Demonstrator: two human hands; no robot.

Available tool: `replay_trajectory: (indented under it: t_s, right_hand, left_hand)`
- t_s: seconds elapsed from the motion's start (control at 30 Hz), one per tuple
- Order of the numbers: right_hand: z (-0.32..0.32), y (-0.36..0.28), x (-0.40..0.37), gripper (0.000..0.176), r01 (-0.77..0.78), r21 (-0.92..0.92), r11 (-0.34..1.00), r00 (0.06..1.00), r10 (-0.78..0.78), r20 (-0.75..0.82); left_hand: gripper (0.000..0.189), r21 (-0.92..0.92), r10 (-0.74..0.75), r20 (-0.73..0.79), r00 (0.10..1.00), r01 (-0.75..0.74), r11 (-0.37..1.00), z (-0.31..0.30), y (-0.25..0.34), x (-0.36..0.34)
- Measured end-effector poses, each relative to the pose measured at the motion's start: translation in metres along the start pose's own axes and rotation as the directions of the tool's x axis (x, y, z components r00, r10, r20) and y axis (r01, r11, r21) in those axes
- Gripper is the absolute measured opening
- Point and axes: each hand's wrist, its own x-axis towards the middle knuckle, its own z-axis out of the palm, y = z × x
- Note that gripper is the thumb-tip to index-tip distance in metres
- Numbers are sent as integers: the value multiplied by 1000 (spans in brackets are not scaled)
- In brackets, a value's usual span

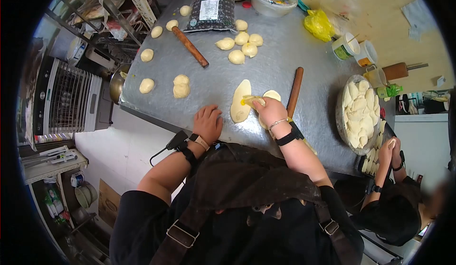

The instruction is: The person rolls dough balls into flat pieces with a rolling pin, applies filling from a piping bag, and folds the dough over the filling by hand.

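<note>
My right hand [274, 111] is closed around a pale, yellow-tipped thing [251, 99]; its kind is not clear. Its tip is over a flat, oval piece of dough [241, 110] on the metal table. A second flattened piece of dough [272, 95] lies partly hidden under and behind that hand. My left hand [208, 124] rests flat at the table's near edge, fingers out and holding nothing. The dough ball [181, 86] beyond it is lumpy. Right of my right hand lies a wooden rolling pin [295, 91].
Several dough balls [242, 38] and another rolling pin [190, 46] lie farther back on the table [213, 80], near a dark printed bag [210, 8]. A large bowl of dough pieces [359, 110] stands at right. Beside it a co-worker's hands [390, 152] hold dough above a tray.
</note>
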Motion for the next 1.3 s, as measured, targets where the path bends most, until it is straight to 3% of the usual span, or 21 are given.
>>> replay_trajectory:
  t_s: [0.17,0.37,0.47,0.5,0.57,0.67,0.77,0.83,0.87,0.97,1.0,1.07,1.1,1.13,1.17,1.23,1.27,1.3]
  right_hand:
    - [9,10,6,40,31,59,998,999,-30,-12]
    - [-4,4,0,40,-27,-91,996,1000,27,2]
    - [-25,20,-7,41,8,-53,999,996,-12,-92]
    - [-31,35,-5,44,-14,106,994,989,29,-143]
    - [-46,71,5,43,17,190,982,960,37,-277]
    - [-66,112,28,34,-109,251,962,913,196,-357]
    - [-54,80,41,30,82,-151,985,788,-157,-595]
    - [-16,57,68,34,378,-33,925,857,-363,-366]
    - [11,48,85,31,450,-20,893,834,-429,-346]
    - [36,31,101,23,616,-128,777,702,-616,-357]
    - [36,23,99,21,655,-188,732,647,-672,-361]
    - [28,24,92,16,586,120,801,806,-560,-194]
    - [20,22,81,13,510,260,820,857,-509,-79]
    - [17,19,58,10,479,300,825,877,-460,-136]
    - [25,22,39,10,554,221,803,832,-530,-163]
    - [40,33,7,11,684,52,727,720,-663,-206]
    - [53,40,-3,15,717,-43,696,684,-714,-146]
    - [71,48,-12,19,747,-130,652,647,-758,-83]
  left_hand:
    - [23,23,0,8,1000,0,1000,-1,1,2]
    - [24,18,-21,-9,1000,21,1000,2,0,4]
    - [25,-164,-98,3,995,97,982,14,-11,27]
    - [24,-249,-144,41,989,149,957,14,-10,41]
    - [25,-406,-223,125,967,255,878,15,-2,77]
    - [26,-202,-177,206,963,218,955,52,-9,122]
    - [26,52,-147,427,892,138,989,50,10,151]
    - [25,135,-144,479,866,89,987,67,7,158]
    - [25,178,-146,505,850,63,982,72,4,160]
    - [18,-206,-36,613,790,203,957,57,-3,167]
    - [16,-275,-41,588,808,247,929,49,-3,165]
    - [15,-412,-63,545,836,334,848,34,-4,152]
    - [17,-438,27,488,873,218,872,24,0,144]
    - [20,-460,110,427,898,110,881,13,5,132]
    - [22,-475,192,366,911,6,880,9,7,116]
    - [32,-301,387,439,811,-273,914,9,4,81]
    - [37,-215,467,485,740,-416,883,10,4,64]
    - [41,-155,480,441,759,-462,873,11,7,40]
